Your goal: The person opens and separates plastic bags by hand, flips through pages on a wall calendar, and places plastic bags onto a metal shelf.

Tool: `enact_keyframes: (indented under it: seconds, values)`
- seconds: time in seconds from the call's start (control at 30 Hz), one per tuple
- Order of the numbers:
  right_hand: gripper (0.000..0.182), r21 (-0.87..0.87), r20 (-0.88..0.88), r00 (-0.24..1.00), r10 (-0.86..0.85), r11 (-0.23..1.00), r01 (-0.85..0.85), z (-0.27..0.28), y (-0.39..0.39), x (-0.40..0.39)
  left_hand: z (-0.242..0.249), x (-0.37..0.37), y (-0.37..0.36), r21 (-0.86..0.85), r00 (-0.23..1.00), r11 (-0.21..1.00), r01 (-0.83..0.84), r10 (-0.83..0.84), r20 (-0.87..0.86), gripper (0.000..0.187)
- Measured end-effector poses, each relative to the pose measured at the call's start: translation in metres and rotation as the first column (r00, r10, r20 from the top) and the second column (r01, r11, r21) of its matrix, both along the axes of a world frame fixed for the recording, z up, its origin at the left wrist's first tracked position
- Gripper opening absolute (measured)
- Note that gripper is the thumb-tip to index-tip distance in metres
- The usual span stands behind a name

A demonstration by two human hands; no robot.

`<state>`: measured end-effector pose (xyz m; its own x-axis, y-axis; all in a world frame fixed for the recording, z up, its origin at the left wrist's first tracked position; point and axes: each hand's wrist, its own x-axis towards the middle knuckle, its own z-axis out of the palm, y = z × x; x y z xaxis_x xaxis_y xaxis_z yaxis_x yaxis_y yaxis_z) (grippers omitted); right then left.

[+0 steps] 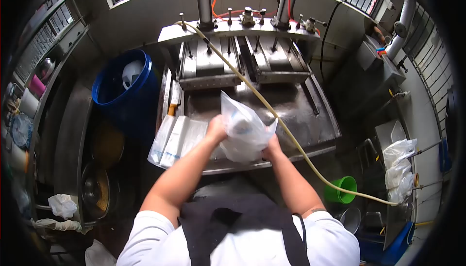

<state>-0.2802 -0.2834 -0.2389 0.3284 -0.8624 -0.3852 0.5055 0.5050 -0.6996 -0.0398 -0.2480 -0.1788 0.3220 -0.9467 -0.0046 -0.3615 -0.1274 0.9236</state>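
A clear, milky plastic bag (246, 142) is spread out in front of me over the steel table (301, 125), its upper edge gaping. My left hand (218, 129) is closed on the bag's left side. At the opposite side, my right hand (272, 148) grips it low down, with some fingers behind the plastic. To the left lies a stack of flat plastic bags (177, 139) on the table's front corner. Just behind that stack is a knife (173, 105) with an orange-brown handle.
A steel press (242, 29) with two upright cylinders stands at the table's back. A beige hose (262, 98) runs diagonally across it, down past a green bucket (341, 190). At left are a blue barrel (124, 106) and a pan (87, 198). White bags (400, 164) hang right.
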Motion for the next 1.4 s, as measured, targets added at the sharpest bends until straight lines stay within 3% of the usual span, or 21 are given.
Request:
enact_keyframes:
  seconds: [0.03, 0.1, 0.17, 0.3, 0.33, 0.37, 0.43, 0.53, 0.63, 0.7, 0.73, 0.8, 0.9, 1.03, 1.1, 1.13, 1.23, 1.27, 1.33, 1.37, 1.4]
  values:
    - [0.025, -0.120, -0.129, 0.984, 0.125, 0.983, -0.140, 0.044, 0.015, -0.002, 0.016, 0.014, 0.002, 0.181, 0.994, 0.982, 0.059, -0.041, -0.101, 0.035]
    - [0.028, -0.091, -0.204, 0.970, 0.135, 0.984, -0.156, 0.078, 0.029, -0.021, 0.043, 0.037, 0.014, 0.317, 0.982, 0.946, 0.074, -0.013, -0.189, 0.038]
    - [0.042, -0.301, -0.498, 0.865, 0.056, 0.925, -0.232, 0.063, 0.025, -0.047, 0.035, 0.056, 0.030, 0.294, 0.974, 0.955, 0.050, 0.018, -0.225, 0.038]
    - [0.077, -0.596, -0.578, 0.810, -0.100, 0.729, -0.336, 0.082, 0.027, -0.080, 0.014, 0.070, 0.079, 0.122, 0.972, 0.991, 0.054, -0.024, -0.233, 0.055]
    - [0.077, -0.590, -0.580, 0.809, -0.096, 0.735, -0.335, 0.102, 0.029, -0.080, 0.007, 0.075, 0.089, 0.093, 0.986, 0.992, 0.090, -0.075, -0.151, 0.085]
    - [0.092, -0.659, -0.606, 0.784, -0.136, 0.638, -0.399, 0.128, 0.031, -0.078, 0.012, 0.072, 0.093, 0.102, 0.985, 0.991, 0.090, -0.074, -0.153, 0.085]
    - [0.106, -0.707, -0.630, 0.757, -0.172, 0.531, -0.468, 0.155, 0.025, -0.065, 0.042, 0.057, 0.105, 0.037, 0.902, 0.974, 0.223, -0.221, 0.372, 0.112]
    - [0.128, -0.848, -0.493, 0.853, -0.171, 0.312, -0.428, 0.176, 0.017, -0.028, 0.082, 0.026, 0.092, -0.161, 0.861, 0.934, 0.318, -0.213, 0.461, 0.130]
    - [0.128, -0.839, -0.524, 0.827, -0.204, 0.290, -0.460, 0.105, 0.000, 0.004, 0.032, 0.004, 0.070, -0.224, 0.852, 0.918, 0.326, -0.183, 0.490, 0.143]
    - [0.122, -0.746, -0.594, 0.805, 0.005, 0.372, -0.553, 0.051, 0.013, 0.006, -0.018, -0.002, 0.067, 0.088, 0.811, 0.896, 0.436, -0.433, 0.394, 0.141]
    - [0.122, -0.748, -0.596, 0.803, 0.014, 0.353, -0.562, 0.038, 0.018, 0.005, 0.010, -0.009, 0.071, 0.247, 0.820, 0.895, 0.372, -0.441, 0.364, 0.137]
    - [0.116, -0.695, -0.593, 0.805, 0.022, 0.491, -0.525, 0.023, 0.013, 0.002, -0.003, -0.002, 0.056, 0.225, 0.805, 0.903, 0.367, -0.429, 0.409, 0.134]
    - [0.111, -0.636, -0.643, 0.766, 0.017, 0.545, -0.546, 0.004, 0.020, -0.008, 0.004, -0.001, 0.068, 0.303, 0.742, 0.888, 0.346, -0.456, 0.492, 0.127]
    - [0.109, -0.666, -0.668, 0.744, -0.030, 0.470, -0.579, -0.002, 0.019, -0.006, -0.004, 0.024, 0.076, 0.295, 0.766, 0.907, 0.300, -0.414, 0.492, 0.123]
    - [0.114, -0.485, -0.803, 0.346, -0.486, 0.194, -0.853, -0.003, 0.022, -0.012, -0.011, 0.050, 0.084, 0.256, 0.763, 0.921, 0.295, -0.388, 0.517, 0.121]
    - [0.116, -0.594, -0.796, 0.474, -0.376, 0.338, -0.730, 0.021, 0.040, -0.010, -0.029, 0.071, 0.090, 0.139, 0.747, 0.961, 0.239, -0.273, 0.606, 0.118]
    - [0.116, -0.723, -0.661, 0.517, -0.544, 0.279, -0.632, 0.067, 0.071, -0.024, -0.066, 0.152, 0.112, -0.100, 0.711, 0.989, -0.106, 0.145, 0.688, 0.083]
    - [0.116, -0.721, -0.665, 0.513, -0.543, 0.285, -0.632, 0.058, 0.078, -0.033, -0.072, 0.175, 0.124, -0.035, 0.691, 0.958, -0.286, 0.232, 0.685, 0.072]
    - [0.088, -0.699, -0.682, 0.655, -0.326, 0.554, -0.452, 0.032, 0.089, -0.059, -0.058, 0.205, 0.145, 0.210, 0.667, 0.775, -0.596, 0.333, 0.666, 0.070]
    - [0.088, -0.699, -0.684, 0.650, -0.332, 0.556, -0.451, 0.015, 0.094, -0.070, -0.059, 0.219, 0.154, 0.297, 0.688, 0.701, -0.648, 0.372, 0.624, 0.073]
    - [0.067, -0.521, -0.801, 0.571, -0.179, 0.677, -0.519, -0.003, 0.098, -0.081, -0.065, 0.230, 0.161, 0.393, 0.712, 0.640, -0.661, 0.369, 0.597, 0.074]
